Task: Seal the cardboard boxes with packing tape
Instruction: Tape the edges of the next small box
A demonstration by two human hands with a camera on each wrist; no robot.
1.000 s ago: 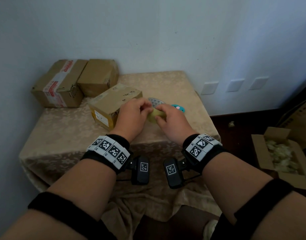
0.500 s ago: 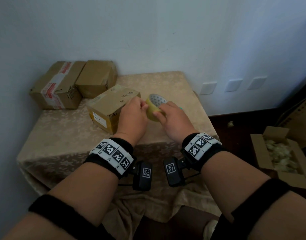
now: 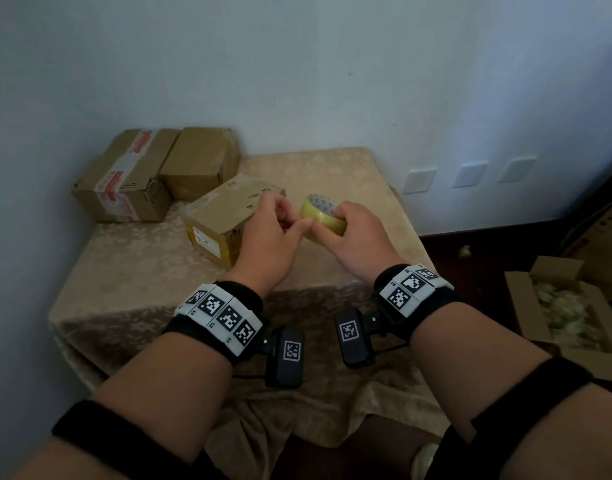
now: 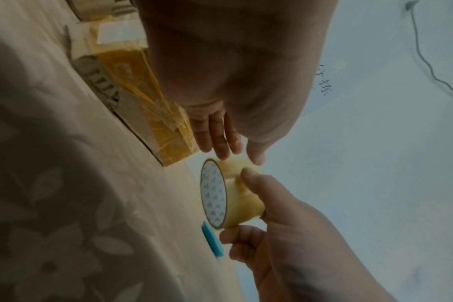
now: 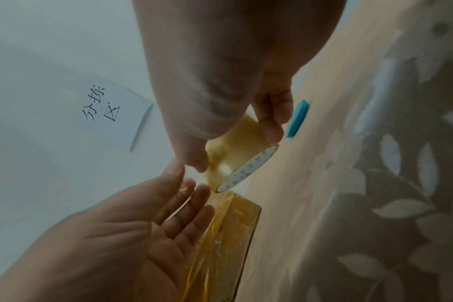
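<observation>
Tape roll held above a cloth-covered table point(image 3: 124, 271)

Three cardboard boxes point(image 3: 228, 216) sit left. Right hand point(image 3: 356, 237) grips the tape roll point(image 3: 323, 218), open core facing the wall; left hand point(image 3: 266, 244), fingers loosely extended, touches its rim.

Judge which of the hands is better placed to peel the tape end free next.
Left. The right hand already grips the tape roll, while the left hand holds nothing, its fingertips at the roll's outer surface.

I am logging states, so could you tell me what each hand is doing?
Left hand: open, fingertips at the tape roll.
Right hand: holding the tape roll.
</observation>
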